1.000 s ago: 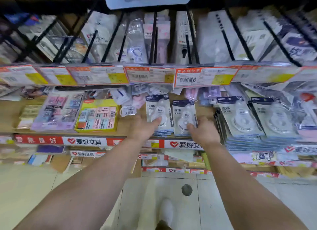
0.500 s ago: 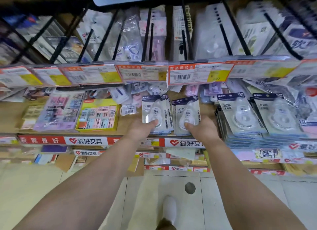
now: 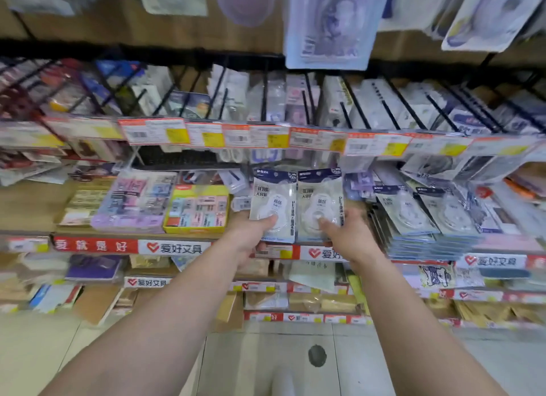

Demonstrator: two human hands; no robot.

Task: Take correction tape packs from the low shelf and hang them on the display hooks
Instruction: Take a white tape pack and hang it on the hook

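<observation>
A: Left hand [image 3: 251,233]?
B: Curled round the bottom of a correction tape pack [image 3: 273,203]. Thumb on the front, over the clear bubble; other fingers hidden behind the card.

A: Right hand [image 3: 344,236]?
B: Same grip on a second pack [image 3: 320,203]. Thumb pressed on the lower front, rest of the fingers behind and out of sight.

A: Packs relative to the hands?
B: Standing up out of both grips, dark header cards on top. Side by side, edges touching or nearly so; hard to tell through the blur. Held in front of the low shelf [image 3: 118,236], not lying on it.

A: More stock?
B: Just right of the right hand, stacked packs [image 3: 425,215] of the same kind lying flat on the shelf, two piles next to each other.

A: Hooks?
B: Row of black display hooks [image 3: 357,106] above the packs, behind a strip of price tags [image 3: 257,135]. Already loaded with other hanging goods. Held packs below the tag strip, apart from the hooks.

A: Anything else?
B: Yellow box [image 3: 196,209] and a purple pack [image 3: 136,200] on the shelf left of the left hand. Floor tiles [image 3: 251,363] below, dark spot [image 3: 317,355] between the forearms. Whole view motion-blurred, print on the packs unreadable.
</observation>
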